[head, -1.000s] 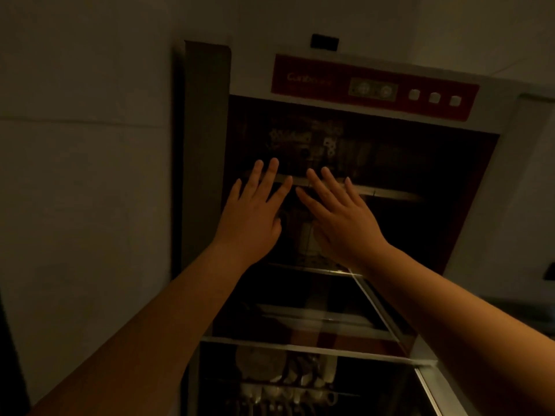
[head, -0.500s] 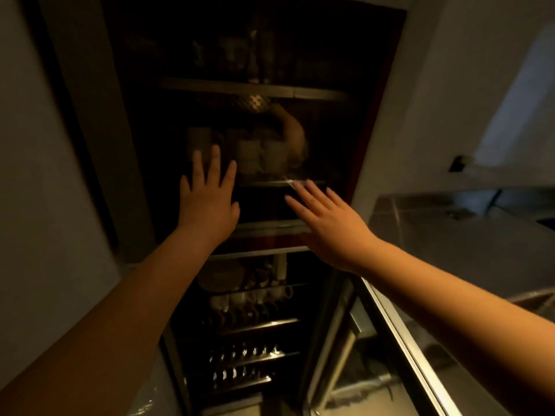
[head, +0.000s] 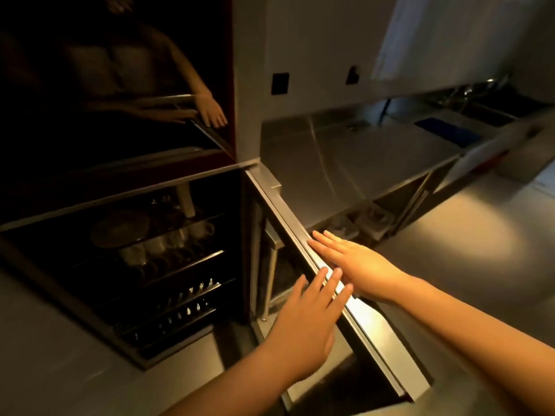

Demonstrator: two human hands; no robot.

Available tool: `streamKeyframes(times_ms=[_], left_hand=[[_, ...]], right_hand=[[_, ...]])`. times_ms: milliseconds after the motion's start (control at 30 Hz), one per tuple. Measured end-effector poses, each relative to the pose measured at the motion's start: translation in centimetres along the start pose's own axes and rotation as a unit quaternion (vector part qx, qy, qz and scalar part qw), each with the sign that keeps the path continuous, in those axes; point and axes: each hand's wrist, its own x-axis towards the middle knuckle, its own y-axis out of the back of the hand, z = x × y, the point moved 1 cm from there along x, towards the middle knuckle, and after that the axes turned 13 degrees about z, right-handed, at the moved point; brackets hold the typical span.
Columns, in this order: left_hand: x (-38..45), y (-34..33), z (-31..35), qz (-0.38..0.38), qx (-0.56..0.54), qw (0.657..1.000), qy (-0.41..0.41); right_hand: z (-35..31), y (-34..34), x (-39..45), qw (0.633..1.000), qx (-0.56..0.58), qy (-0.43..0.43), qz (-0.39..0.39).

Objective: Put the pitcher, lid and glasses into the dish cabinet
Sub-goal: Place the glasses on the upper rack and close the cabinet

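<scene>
The dish cabinet stands at the left. Its upper glass door is shut and mirrors my arm. The lower compartment is open, with its door swung out toward me. My left hand is flat, fingers spread, at the inner side of that door's top edge. My right hand lies flat on the door's outer face, fingers apart. Neither hand holds anything. Dim racks inside the lower compartment carry a plate and several cups. I cannot pick out the pitcher, lid or glasses in the dark.
A steel counter runs along the wall right of the cabinet, with a blue mat and a sink further back. An open shelf under the counter holds containers. The floor lies to the right.
My view has swung down and right, from the upper glass door to the lower open door. Both hands dropped from the upper door to the lower door's top edge.
</scene>
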Motion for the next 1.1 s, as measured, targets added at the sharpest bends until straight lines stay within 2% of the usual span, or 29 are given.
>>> streamKeyframes(times_ms=[133, 400, 667, 867, 1100], left_hand=[[-0.2, -1.2, 1.0, 0.009, -0.013, 1.000, 0.014], [-1.0, -0.8, -0.2, 0.025, -0.032, 0.999, -0.010], [-3.6, 1.3, -1.4, 0.086, -0.098, 0.991, 0.038], [-5.5, 4.8, -2.9, 0.140, -0.136, 0.969, 0.154], [-7.7, 7.2, -5.9, 0.152, -0.060, 0.948, 0.273]], right_hand=[[-0.1, 0.1, -0.1, 1.000, 0.005, 0.018, 0.024], [-1.0, -0.6, -0.1, 0.998, 0.055, -0.005, 0.038], [-4.4, -1.7, 0.7, 0.998, 0.046, -0.029, 0.044], [-7.5, -2.5, 2.6, 0.997, 0.027, 0.037, 0.060], [-11.5, -3.2, 5.9, 0.993, 0.020, 0.098, 0.066]])
